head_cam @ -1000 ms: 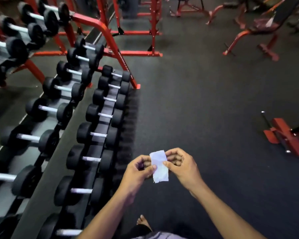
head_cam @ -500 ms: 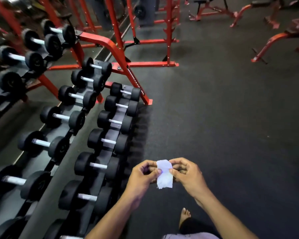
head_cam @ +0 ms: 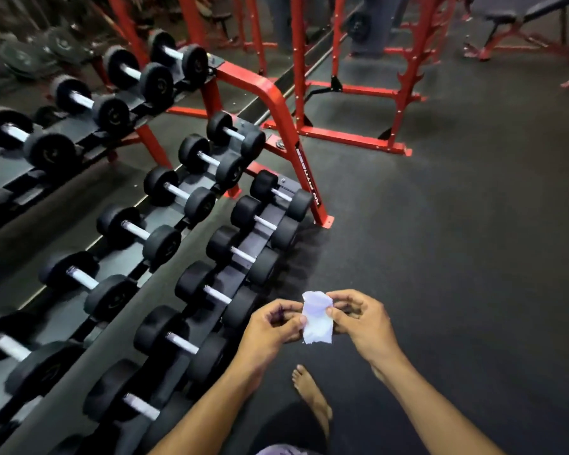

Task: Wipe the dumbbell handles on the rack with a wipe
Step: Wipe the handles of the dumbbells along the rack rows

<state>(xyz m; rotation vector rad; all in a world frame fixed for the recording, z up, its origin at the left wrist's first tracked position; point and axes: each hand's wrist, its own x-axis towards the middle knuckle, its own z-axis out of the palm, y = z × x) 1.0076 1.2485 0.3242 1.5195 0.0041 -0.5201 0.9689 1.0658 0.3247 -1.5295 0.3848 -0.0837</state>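
Note:
A small white wipe hangs between my two hands above the dark floor. My left hand pinches its left edge and my right hand pinches its right edge. To the left stands a red-framed dumbbell rack with several black dumbbells in tiers. The lowest row runs closest to my hands, each dumbbell with a silver handle. Neither hand touches the rack.
My bare foot stands on the black rubber floor just below the hands. Red squat-rack frames rise behind the dumbbell rack. A bench sits at the far right.
My view has tilted up and turned left, so the rack fills more of the frame. Both hands keep hold of the wipe, which looks a little more spread out.

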